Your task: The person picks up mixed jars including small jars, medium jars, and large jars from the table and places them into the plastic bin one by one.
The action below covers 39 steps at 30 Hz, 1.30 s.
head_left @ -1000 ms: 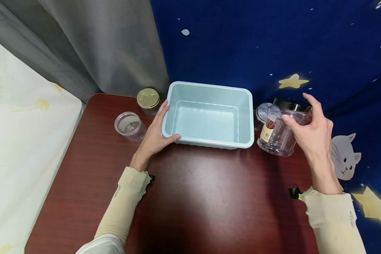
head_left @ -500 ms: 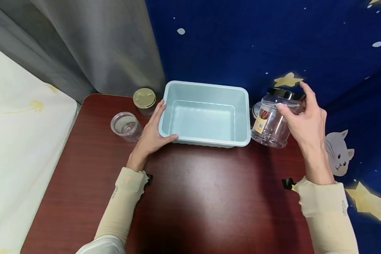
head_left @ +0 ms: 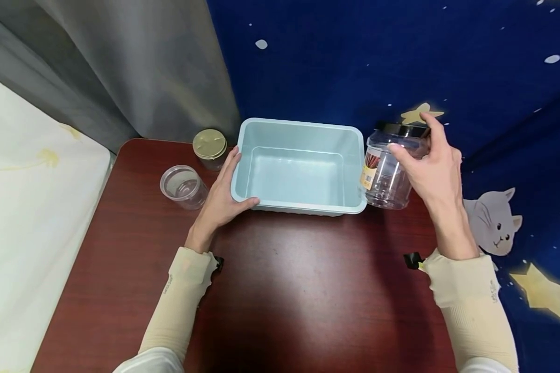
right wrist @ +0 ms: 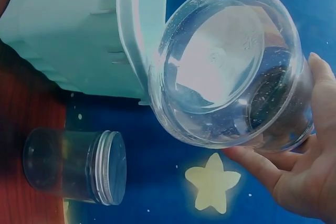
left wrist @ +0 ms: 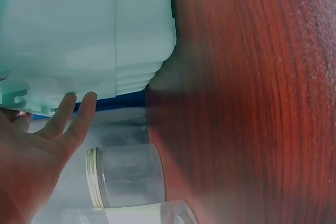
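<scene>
In the head view, my right hand (head_left: 431, 168) grips a large clear plastic jar (head_left: 392, 173) with a black lid and a picture label. The jar is raised beside the right rim of a light blue plastic tub (head_left: 303, 209); its round base (right wrist: 220, 59) faces the right wrist camera. No contents show in the tub. My left hand (head_left: 219, 199) rests on the tub's left front corner, thumb along the front rim and spread fingers against the left side. In the left wrist view, two fingertips (left wrist: 89, 98) touch the tub's outer wall.
Left of the tub stand a gold-lidded clear jar (head_left: 209, 146) and a clear jar showing no lid (head_left: 184, 187). A silver-lidded jar (right wrist: 73, 166) stands right of the tub, hidden in the head view. A blue starry curtain (head_left: 308, 62) borders the dark red table (head_left: 289, 290).
My right hand has lifted the large jar and carried it left, to the tub's right rim. My left hand stays on the tub, and the head view has shifted slightly.
</scene>
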### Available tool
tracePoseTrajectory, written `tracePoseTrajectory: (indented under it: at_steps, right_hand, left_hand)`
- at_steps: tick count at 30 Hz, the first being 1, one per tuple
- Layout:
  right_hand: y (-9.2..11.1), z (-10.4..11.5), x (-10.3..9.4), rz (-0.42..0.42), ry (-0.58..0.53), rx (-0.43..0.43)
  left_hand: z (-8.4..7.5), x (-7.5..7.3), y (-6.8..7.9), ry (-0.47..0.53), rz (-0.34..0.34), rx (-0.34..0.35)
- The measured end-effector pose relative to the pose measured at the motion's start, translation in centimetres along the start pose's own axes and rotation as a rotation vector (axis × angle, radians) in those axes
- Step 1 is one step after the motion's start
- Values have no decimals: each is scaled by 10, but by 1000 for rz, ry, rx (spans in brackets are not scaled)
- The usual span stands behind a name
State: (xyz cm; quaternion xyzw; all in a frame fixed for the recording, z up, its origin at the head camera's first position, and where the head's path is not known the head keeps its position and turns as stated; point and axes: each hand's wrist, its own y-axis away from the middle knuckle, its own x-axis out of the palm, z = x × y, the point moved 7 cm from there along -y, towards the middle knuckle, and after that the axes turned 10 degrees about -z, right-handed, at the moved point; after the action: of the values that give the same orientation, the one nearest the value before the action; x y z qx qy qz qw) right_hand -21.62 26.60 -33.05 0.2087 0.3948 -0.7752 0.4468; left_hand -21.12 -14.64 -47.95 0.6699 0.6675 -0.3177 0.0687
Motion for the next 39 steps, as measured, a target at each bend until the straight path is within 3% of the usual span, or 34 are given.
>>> tracePoseTrajectory:
  at_steps: [9,18,24,39]
  right_hand:
    - [-2,6,9,-10,-72,-1]
    - [-5,29,35,147,-99,-28]
    - [-4,41,49,208,-133,-71]
    - [6,60,87,375,-94,-93]
  left_hand:
    - [-1,2,-2,13,6,2]
    - [0,0,-2,23,-8,15]
    - [0,0,-1,35,-9,17]
    - [-1,1,0,32,-7,6]
